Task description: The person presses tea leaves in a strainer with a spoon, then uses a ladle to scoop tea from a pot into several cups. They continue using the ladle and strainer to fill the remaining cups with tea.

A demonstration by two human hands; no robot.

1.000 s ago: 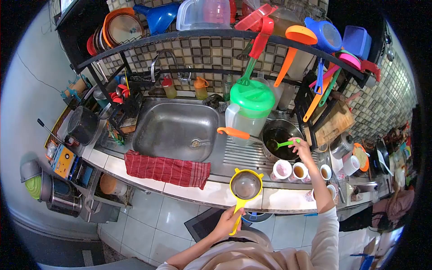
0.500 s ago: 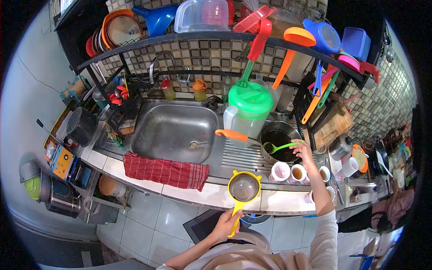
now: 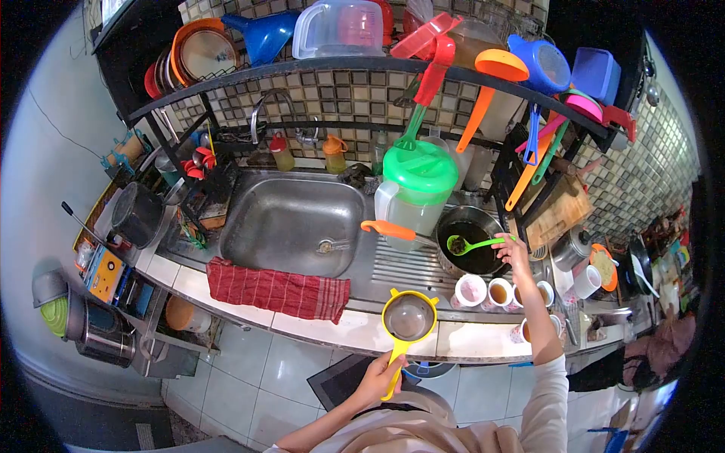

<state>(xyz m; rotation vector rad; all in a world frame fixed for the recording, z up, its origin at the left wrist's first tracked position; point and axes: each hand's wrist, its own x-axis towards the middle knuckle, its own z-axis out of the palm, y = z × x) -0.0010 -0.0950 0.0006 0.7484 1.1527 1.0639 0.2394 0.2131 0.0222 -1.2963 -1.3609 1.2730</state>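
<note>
The handle of a yellow strainer (image 3: 408, 315) is in my left hand (image 3: 380, 377), and its round mesh lies over the counter's front edge. My right hand (image 3: 513, 253) pinches the end of a green ladle (image 3: 479, 244) above a pot (image 3: 447, 260) of dark liquid. The ladle's bowl is at the pot's left side with dark matter in it. The pot's orange handle (image 3: 389, 229) points left. Paper cups stand in front of the pot, among them a pale one (image 3: 471, 290) and one with brown liquid (image 3: 499, 292).
Left of the pot are a green-lidded pitcher (image 3: 418, 189) and a steel sink (image 3: 294, 223). A red cloth (image 3: 276, 290) hangs over the front edge. A black rack (image 3: 317, 66) with hanging utensils spans overhead. A frying pan (image 3: 642, 264) is far right.
The ladle's bowl has risen slightly in the pot and now shows dark matter inside. My right hand has shifted slightly right. My left hand and the strainer are nearly unchanged.
</note>
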